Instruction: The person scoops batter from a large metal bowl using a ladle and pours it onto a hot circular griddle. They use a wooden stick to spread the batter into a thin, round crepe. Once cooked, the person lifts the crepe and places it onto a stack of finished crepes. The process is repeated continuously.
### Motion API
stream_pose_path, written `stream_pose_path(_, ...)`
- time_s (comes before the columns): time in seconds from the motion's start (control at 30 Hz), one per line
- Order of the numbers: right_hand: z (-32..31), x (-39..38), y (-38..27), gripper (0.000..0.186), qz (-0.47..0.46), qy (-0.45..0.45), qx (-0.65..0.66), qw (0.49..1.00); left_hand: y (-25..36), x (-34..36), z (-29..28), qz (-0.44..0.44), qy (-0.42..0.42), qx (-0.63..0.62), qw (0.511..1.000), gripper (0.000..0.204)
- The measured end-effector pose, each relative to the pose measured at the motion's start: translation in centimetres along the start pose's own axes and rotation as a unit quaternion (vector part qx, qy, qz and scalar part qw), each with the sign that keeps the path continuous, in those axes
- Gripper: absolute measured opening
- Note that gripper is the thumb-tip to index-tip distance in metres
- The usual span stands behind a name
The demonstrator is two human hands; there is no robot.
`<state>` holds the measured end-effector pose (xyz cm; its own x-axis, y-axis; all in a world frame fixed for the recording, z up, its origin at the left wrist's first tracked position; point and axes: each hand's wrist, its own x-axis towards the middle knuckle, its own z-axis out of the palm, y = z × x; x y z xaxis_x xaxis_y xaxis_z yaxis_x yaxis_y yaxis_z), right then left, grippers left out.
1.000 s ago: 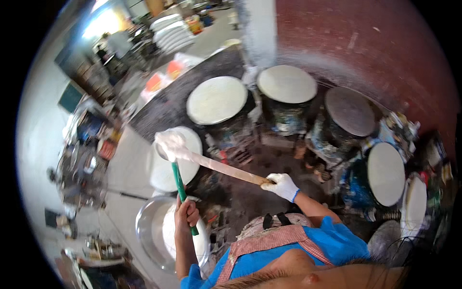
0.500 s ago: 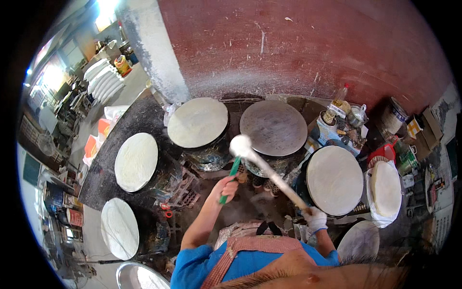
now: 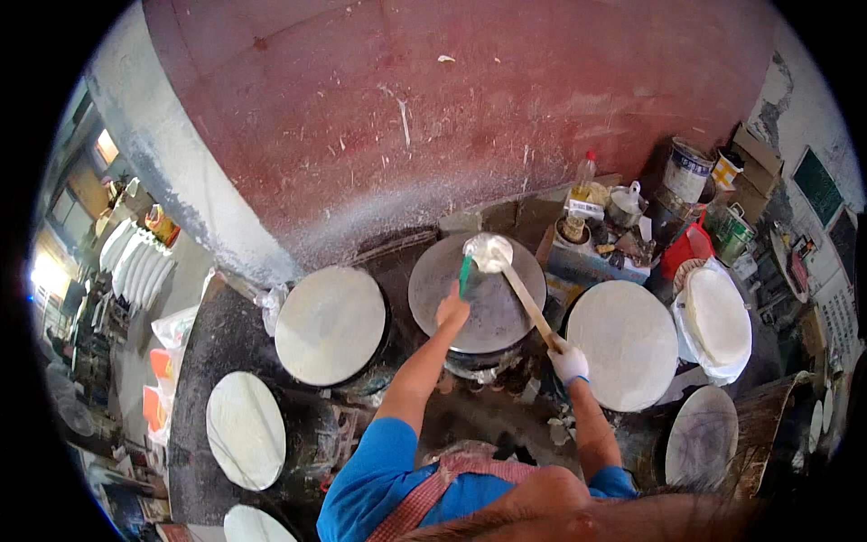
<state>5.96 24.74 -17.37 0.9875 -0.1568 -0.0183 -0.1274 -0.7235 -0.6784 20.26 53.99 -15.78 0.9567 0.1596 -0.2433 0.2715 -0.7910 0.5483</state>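
Observation:
My bare left hand [image 3: 452, 310] is closed around a green-handled tool [image 3: 465, 274], whose far end meets a lump of white batter or dough [image 3: 489, 250]. The lump sits at the end of a long wooden stick [image 3: 527, 303]. Gripping that stick's near end is my right hand [image 3: 570, 364], in a white glove. Below the lump lies a round, dark, bare griddle [image 3: 432, 291]; whether the lump touches it I cannot tell. On either side, the left griddle [image 3: 330, 325] and the right griddle [image 3: 622, 345] have pale tops.
More pale round griddles [image 3: 246, 431] curve along the left. A stack of white flat rounds [image 3: 718, 316] rests on plastic at the right. A bottle [image 3: 585, 176], a kettle [image 3: 625, 206] and a red basket [image 3: 688, 248] crowd the back right, before a red wall [image 3: 361, 117].
Both hands have moved forward, bringing the lump over the bare griddle. The green tool now meets the lump's left side. My view has turned toward the right.

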Motion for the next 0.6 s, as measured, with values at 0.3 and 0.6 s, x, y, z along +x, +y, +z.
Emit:
stream_pose_path(0.3, 4.6, 3.8, -4.9, 0.036, 0.044, 0.043, 0.096, 0.993, -1.6, 0.2, -2.4, 0.056, 0.073, 0.024, 0.995, 0.074)
stream_pose_path(0.6, 9.8, 8.1, -7.8, 0.040, 0.054, -0.049, 0.136, 0.988, -9.3, -6.0, -5.8, 0.040, 0.011, -0.393, 0.919, 0.067)
